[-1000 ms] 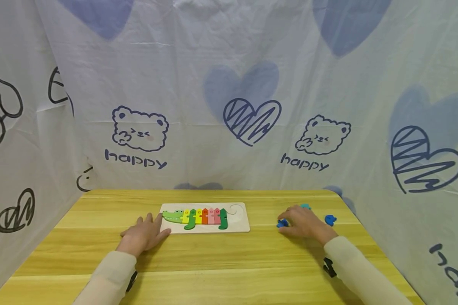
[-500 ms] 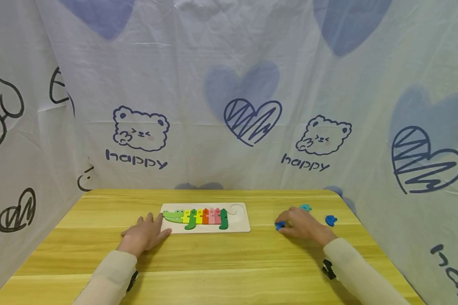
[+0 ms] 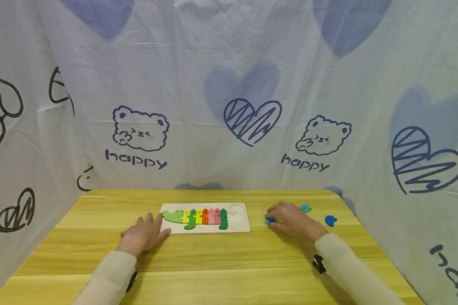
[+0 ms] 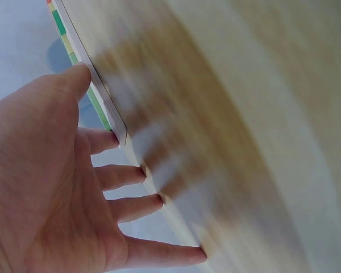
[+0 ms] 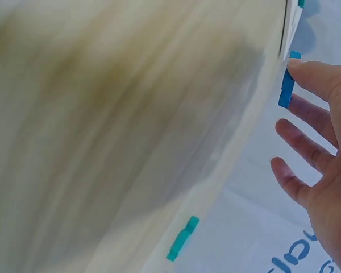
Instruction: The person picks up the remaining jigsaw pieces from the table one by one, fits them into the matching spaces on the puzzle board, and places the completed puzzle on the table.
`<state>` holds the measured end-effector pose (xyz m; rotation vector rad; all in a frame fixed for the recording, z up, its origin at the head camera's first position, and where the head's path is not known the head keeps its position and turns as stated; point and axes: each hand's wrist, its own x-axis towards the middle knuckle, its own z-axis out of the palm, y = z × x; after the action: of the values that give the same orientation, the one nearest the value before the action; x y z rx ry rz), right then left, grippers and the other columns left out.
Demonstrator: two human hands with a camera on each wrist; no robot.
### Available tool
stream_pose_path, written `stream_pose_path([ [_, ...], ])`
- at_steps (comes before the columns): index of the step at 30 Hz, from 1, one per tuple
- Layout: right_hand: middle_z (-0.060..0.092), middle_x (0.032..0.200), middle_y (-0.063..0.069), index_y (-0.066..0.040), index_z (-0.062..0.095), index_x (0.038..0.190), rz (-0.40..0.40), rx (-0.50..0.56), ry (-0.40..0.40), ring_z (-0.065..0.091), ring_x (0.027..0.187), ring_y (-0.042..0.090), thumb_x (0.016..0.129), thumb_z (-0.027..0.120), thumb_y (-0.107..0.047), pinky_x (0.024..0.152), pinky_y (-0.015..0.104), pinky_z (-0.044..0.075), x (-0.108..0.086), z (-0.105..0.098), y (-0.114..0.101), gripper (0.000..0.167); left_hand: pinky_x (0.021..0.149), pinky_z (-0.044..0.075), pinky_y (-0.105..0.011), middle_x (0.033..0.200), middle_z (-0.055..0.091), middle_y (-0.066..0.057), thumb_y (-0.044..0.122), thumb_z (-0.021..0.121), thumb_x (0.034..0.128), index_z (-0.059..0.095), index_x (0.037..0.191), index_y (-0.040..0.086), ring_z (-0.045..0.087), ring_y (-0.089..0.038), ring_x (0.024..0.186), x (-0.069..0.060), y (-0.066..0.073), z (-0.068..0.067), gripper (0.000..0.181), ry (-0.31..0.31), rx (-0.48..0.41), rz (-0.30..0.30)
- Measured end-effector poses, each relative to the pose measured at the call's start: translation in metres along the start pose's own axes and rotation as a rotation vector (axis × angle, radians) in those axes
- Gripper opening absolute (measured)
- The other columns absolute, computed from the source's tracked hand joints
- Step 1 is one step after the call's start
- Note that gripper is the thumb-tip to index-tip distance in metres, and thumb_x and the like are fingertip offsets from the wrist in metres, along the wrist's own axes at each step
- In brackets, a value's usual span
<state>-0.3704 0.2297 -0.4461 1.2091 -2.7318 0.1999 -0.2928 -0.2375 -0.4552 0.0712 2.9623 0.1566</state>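
A pale wooden puzzle board (image 3: 238, 226) lies left of the table's middle. Colourful pieces on it form a crocodile (image 3: 172, 217), with a bare curled tail line at the right end. My left hand (image 3: 143, 235) rests spread at the board's left end; in the left wrist view its thumb touches the board's edge and the other fingertips are on the table. My right hand (image 3: 294, 220) pinches a blue puzzle piece (image 5: 288, 85) between thumb and index finger, above the table, right of the board. The other fingers of that hand are loosely bent.
A teal puzzle piece (image 3: 305, 208) lies on the wooden table (image 3: 213, 271) just behind my right hand. Farther right is another blue puzzle piece (image 3: 330, 220). A white printed cloth (image 3: 198, 84) hangs behind the table and at both sides.
My right hand has moved left toward the board with the blue puzzle piece, uncovering the teal piece. The left hand and the board have stayed in place.
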Motion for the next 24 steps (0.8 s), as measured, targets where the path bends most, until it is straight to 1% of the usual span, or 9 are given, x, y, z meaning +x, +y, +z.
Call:
stream_pose_path([
  [4,0.074,0.127,0.011,-0.009,0.076,0.121,-0.032,0.001,0.014,0.067,0.113,0.029,0.095,0.074,-0.021,0.096,0.050,0.057,0.012,0.000,-0.007,0.028,0.078,0.042,-0.090,0.159,0.032,-0.037,0.055,0.044,0.1065,0.034,0.159,0.003,0.033,-0.063,0.142,0.000,0.000,0.000,0.075,0.010,0.006,0.006],
  [11,0.073,0.129,0.012,-0.009,0.076,0.122,-0.036,0.046,0.001,0.067,0.115,0.030,0.096,0.073,-0.022,0.099,0.050,0.055,0.034,0.001,-0.024,0.029,0.079,0.042,-0.090,0.159,0.032,-0.038,0.055,0.044,0.1062,0.034,0.159,0.002,0.033,-0.064,0.143,0.000,-0.001,-0.001,0.076,0.005,0.002,0.002],
  [14,0.074,0.129,0.011,-0.010,0.076,0.122,-0.047,0.050,0.012,0.067,0.114,0.030,0.096,0.073,-0.023,0.099,0.048,0.055,0.044,0.003,-0.032,0.029,0.080,0.041,-0.090,0.159,0.032,-0.038,0.055,0.044,0.1064,0.034,0.159,0.002,0.032,-0.064,0.143,0.000,-0.001,0.000,0.075,0.002,0.001,0.000],
  [19,0.073,0.130,0.009,-0.011,0.076,0.123,-0.045,0.076,0.010,0.066,0.115,0.028,0.096,0.074,-0.023,0.099,0.047,0.054,0.057,0.010,-0.042,0.029,0.079,0.042,-0.090,0.159,0.033,-0.038,0.055,0.044,0.1063,0.035,0.159,0.002,0.033,-0.063,0.143,0.001,-0.001,0.000,0.075,0.007,0.004,0.004],
  [24,0.072,0.133,0.009,-0.012,0.076,0.124,-0.040,0.097,-0.013,0.065,0.118,0.029,0.097,0.073,-0.024,0.101,0.048,0.053,0.069,0.017,-0.048,0.031,0.078,0.042,-0.090,0.158,0.033,-0.038,0.054,0.045,0.1062,0.035,0.159,0.002,0.033,-0.063,0.143,0.001,0.000,0.002,0.075,0.010,0.003,0.006],
])
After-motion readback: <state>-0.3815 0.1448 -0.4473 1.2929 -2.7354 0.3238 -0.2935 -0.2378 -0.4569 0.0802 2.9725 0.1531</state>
